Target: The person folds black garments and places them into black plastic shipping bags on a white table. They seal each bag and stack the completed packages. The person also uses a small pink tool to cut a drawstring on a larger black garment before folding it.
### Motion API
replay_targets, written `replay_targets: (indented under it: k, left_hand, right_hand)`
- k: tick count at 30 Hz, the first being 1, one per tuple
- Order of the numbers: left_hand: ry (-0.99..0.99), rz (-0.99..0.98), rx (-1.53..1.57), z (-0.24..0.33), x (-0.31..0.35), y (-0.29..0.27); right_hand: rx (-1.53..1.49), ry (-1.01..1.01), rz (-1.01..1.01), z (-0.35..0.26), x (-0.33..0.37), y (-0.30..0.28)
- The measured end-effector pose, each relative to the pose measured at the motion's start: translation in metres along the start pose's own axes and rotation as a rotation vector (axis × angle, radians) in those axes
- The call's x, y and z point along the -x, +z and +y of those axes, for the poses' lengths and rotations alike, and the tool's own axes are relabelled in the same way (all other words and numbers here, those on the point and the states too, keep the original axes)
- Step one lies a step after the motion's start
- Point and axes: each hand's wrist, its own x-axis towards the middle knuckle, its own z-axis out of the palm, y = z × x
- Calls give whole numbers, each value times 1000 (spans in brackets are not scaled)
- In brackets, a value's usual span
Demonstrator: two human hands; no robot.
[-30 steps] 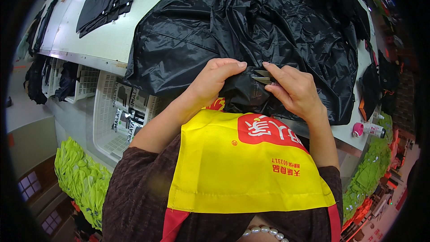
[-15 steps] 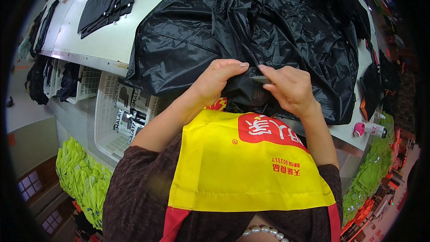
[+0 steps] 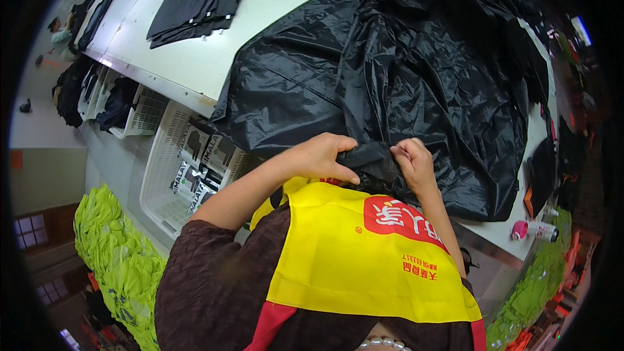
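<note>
A large piece of black glossy fabric [image 3: 299, 84], creased and gathered, spreads over the white table [image 3: 188, 68] and hangs over its near edge. My left hand [image 3: 323, 158] is at the near edge of the fabric, thumb and forefinger spread apart with a fold of it between them. To its right, my right hand [image 3: 416, 164] has its fingers closed on the fabric, pinching a fold. Whether anything else is inside the right hand is hidden. A yellow apron with a red patch [image 3: 370, 257] covers my front, just below the hands.
Folded black garments [image 3: 201, 10] lie on the table at the far left. Below the table edge, a white plastic basket [image 3: 156, 179] holds printed packages. Bright green fabric [image 3: 117, 260] is heaped at lower left. A bottle [image 3: 543, 231] stands at the table's right edge.
The view has shifted, and both hands sit lower in it. My left thumb and forefinger have spread apart. The small pointed metal tool in my right hand no longer shows.
</note>
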Motion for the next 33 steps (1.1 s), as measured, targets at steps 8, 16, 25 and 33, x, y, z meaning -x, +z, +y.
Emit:
replay_targets:
  k: [8, 16, 25, 33]
  left_hand:
    - [344, 980, 275, -36, -58, 19]
    - [309, 414, 404, 27, -56, 58]
    - [180, 1282, 249, -91, -99, -1]
    - [352, 373, 128, -16, -24, 32]
  right_hand:
    - [-459, 151, -129, -57, -11, 20]
    - [-92, 76, 627, 24, -90, 15]
    - [-14, -211, -11, -30, -50, 34]
    - [-312, 51, 418, -20, -54, -24]
